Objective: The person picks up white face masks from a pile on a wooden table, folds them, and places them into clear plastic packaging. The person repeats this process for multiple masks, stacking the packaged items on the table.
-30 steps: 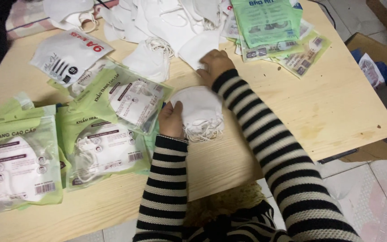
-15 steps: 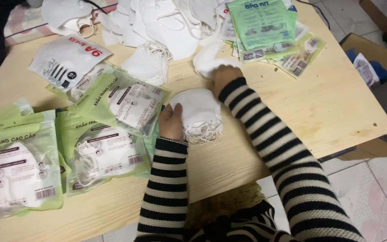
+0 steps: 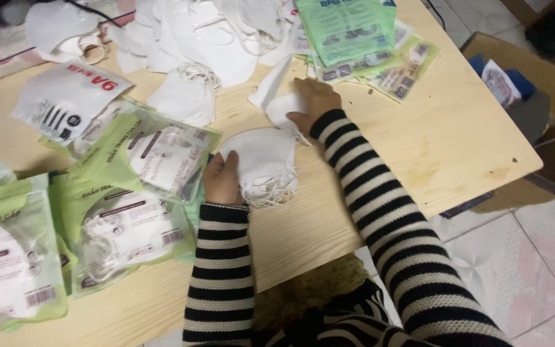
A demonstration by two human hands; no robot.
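Observation:
A small stack of white folded face masks (image 3: 261,164) with loose ear loops lies on the wooden table (image 3: 444,141) in front of me. My left hand (image 3: 221,180) grips the stack's left edge. My right hand (image 3: 316,103) reaches past it and pinches a single white mask (image 3: 281,109) just beyond the stack, at the near edge of a big heap of loose white masks (image 3: 194,38). Both arms wear black-and-white striped sleeves.
Green and clear mask packets (image 3: 117,225) lie overlapping at the left. A white pouch (image 3: 65,99) sits behind them. A pile of empty green packets (image 3: 354,38) rests at the back right. A cardboard box (image 3: 521,83) stands off the table's right edge.
My right hand has drawn a single mask out of the heap and pulled it nearer to the stack. My left hand has stayed on the stack.

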